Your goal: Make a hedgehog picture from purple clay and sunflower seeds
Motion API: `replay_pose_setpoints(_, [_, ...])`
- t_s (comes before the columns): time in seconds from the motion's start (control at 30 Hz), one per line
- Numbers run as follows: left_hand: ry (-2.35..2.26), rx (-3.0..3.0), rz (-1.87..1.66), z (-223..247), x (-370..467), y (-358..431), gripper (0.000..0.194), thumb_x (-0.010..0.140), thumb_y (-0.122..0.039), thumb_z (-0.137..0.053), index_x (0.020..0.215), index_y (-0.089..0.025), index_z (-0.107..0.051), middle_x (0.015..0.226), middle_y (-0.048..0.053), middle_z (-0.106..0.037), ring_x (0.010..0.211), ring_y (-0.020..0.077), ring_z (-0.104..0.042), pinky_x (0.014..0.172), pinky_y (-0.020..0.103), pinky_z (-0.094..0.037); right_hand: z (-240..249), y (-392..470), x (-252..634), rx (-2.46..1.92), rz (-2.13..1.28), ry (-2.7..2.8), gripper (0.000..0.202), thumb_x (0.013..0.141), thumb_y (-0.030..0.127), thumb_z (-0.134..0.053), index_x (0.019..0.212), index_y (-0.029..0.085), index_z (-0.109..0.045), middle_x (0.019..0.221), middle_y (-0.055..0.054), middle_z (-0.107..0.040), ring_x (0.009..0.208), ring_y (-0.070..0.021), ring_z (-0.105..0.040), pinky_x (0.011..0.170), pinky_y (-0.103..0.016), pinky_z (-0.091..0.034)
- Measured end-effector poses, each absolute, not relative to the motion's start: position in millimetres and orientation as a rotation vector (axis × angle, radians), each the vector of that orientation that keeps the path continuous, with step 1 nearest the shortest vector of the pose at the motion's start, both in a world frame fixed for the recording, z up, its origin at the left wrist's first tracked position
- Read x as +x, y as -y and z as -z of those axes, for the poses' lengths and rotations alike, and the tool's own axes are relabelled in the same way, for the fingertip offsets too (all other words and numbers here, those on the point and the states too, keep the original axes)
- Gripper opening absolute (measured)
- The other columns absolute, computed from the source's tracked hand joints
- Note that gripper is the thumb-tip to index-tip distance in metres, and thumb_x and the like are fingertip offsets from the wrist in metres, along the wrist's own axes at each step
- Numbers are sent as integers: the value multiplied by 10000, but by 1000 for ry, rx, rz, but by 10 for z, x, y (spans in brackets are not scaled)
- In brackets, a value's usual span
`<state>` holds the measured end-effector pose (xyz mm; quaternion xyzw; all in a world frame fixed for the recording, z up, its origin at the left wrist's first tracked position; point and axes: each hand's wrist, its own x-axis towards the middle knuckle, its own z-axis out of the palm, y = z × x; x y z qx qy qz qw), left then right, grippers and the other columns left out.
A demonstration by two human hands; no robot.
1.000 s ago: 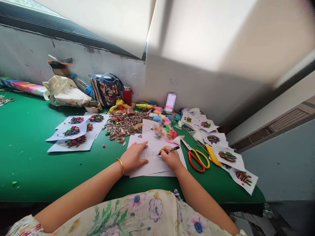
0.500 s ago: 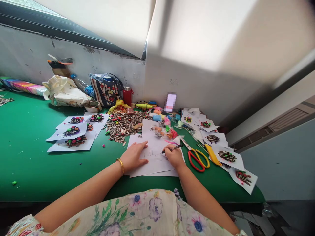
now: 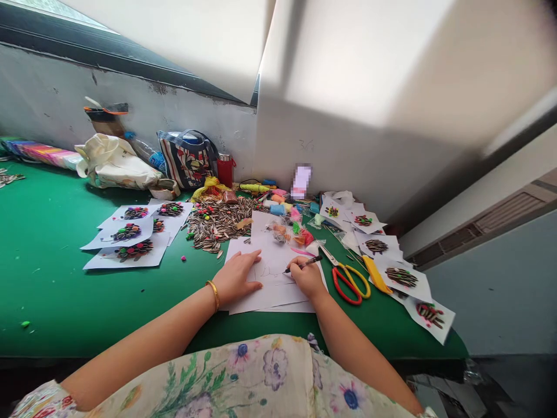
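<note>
My right hand (image 3: 308,278) is closed round a black pen (image 3: 308,263), its tip on a white sheet of paper (image 3: 272,297). Thin drawn lines show on the sheet between my hands. My left hand (image 3: 238,276) lies flat on the left part of the paper, fingers stretched out, a gold bangle at the wrist. More sheets lie under this one. Just right of my right hand are scissors (image 3: 348,281) with one red and one yellow handle. Small plastic bags of coloured clay (image 3: 296,233) rest on the paper's far part.
A heap of striped sunflower seeds (image 3: 221,223) lies beyond my left hand. Cards with seed-and-clay pictures lie left (image 3: 130,249) and right (image 3: 402,277) on the green table (image 3: 130,313). Along the wall stand a striped bag (image 3: 189,159), a red bottle (image 3: 225,170) and a white bag (image 3: 117,162).
The pen and my right hand have shifted very slightly, the tip a touch lower and to the left on the paper. My left hand stays in place.
</note>
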<state>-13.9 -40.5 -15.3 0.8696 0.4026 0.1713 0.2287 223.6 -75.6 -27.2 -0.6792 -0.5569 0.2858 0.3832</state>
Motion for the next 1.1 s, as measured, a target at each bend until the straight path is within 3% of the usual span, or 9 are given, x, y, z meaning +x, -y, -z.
replay_pose_setpoints(1.1, [-1109,2407,-448,177,-146,394,866,737,-387,-745,1460,-213,-302,1372,87,-570,1305,268,-472,1179,493,-217,242,757,2235,-1732,-705,1424,199,684,281,-463,616,223,-640,589,13,-614,619,-179,-559,568,-266,-406])
